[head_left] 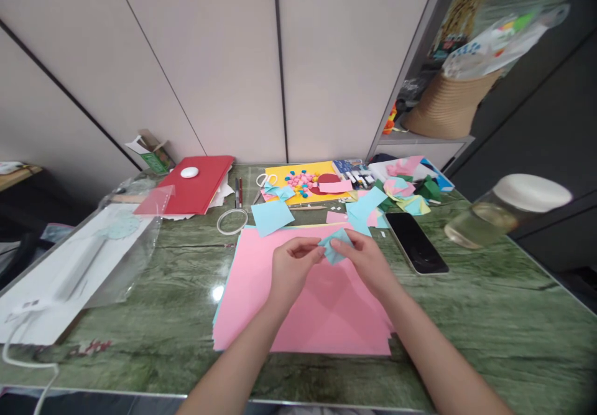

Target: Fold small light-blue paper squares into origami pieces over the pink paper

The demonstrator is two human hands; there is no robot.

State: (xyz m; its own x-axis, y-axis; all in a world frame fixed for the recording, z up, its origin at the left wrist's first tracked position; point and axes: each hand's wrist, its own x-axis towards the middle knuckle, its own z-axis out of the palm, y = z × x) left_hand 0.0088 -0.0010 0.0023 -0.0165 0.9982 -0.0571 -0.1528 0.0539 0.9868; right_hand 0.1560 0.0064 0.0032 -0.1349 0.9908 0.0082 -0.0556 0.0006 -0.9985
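A small piece of folded light-blue paper [336,248] is held between both hands over a stack of pink paper [261,290]. My left hand [293,267] pinches its left edge between thumb and fingers. On the other side, my right hand [368,259] grips the right part, thumb laid across the front. Behind the stack lie a flat light-blue sheet [273,217] and more light-blue paper [365,209]. The underside of the folded piece is hidden.
A phone [415,242] and a lidded glass jar [494,216] stand to the right. Tape [232,221], scissors [267,180], a pencil [305,208] and a yellow sheet [275,172] with small balls lie behind. Left are a red folder [196,191] and plastic sleeve [140,259].
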